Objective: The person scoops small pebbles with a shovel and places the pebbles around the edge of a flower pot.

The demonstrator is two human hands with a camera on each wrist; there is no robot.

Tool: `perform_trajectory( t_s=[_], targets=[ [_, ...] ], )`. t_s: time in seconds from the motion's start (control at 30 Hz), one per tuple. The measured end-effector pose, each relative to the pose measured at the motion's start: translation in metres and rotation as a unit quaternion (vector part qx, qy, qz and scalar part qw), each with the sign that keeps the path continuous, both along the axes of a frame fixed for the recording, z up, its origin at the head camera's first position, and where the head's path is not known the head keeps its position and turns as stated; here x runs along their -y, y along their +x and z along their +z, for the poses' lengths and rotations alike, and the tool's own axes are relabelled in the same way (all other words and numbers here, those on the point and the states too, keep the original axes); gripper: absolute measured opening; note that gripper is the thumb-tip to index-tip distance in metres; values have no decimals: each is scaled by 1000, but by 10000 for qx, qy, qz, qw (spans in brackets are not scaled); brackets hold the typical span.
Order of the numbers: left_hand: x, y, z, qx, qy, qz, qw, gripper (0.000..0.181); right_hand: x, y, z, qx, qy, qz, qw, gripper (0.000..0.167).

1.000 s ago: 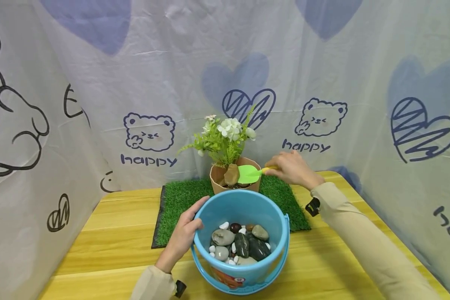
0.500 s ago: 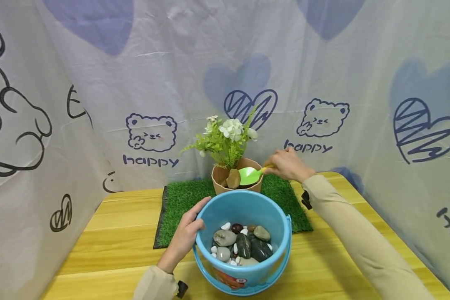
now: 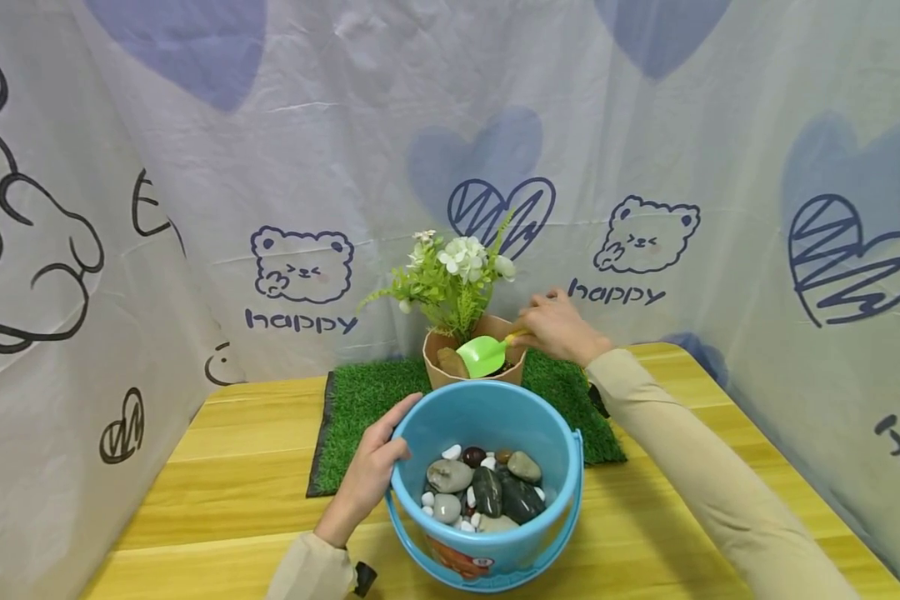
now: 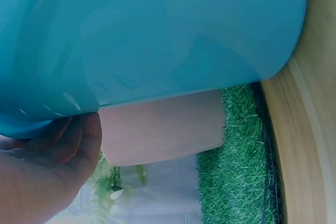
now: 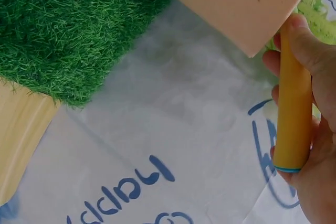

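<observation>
Right hand [image 3: 558,327]: I grip the shovel [image 5: 294,103] | its blade [image 3: 482,357], left of my fingers, has shifted further left inside the pot [image 5: 241,3] | brown stone [image 3: 451,362] beyond appears tipped lower, perhaps settling | left hand [image 3: 375,462] holds the bucket [image 3: 487,417]

head: bright, even | left wrist: glints on bucket [image 4: 157,40] | right wrist: soft

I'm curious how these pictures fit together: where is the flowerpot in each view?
Head: near the middle, the pot shows just above the bucket.
Left wrist: the pot is just below centre, partly hidden by the bucket.
Right wrist: the pot is at the top, right of centre, cut off by the edge.
Shared landmark: the green mat, in all three.
</observation>
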State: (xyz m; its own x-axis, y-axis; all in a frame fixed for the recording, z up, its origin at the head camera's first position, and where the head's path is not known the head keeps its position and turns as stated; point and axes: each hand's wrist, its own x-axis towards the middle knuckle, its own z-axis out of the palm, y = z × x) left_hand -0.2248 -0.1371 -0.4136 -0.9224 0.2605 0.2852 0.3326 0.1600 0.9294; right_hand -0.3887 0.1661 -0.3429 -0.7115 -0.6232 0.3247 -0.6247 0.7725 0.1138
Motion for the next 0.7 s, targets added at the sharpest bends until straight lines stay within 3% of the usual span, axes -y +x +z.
perform_trajectory(
  t_s=[0.33,0.7],
  targets=[
    [0,1,0,39,-30,16,10000,73,11,3,-2,-416,321,7,9986,19],
    [-1,0,-1,73,-32,62,9999,73,-1,7,6,-511,591,516,9956,14]
  ],
)
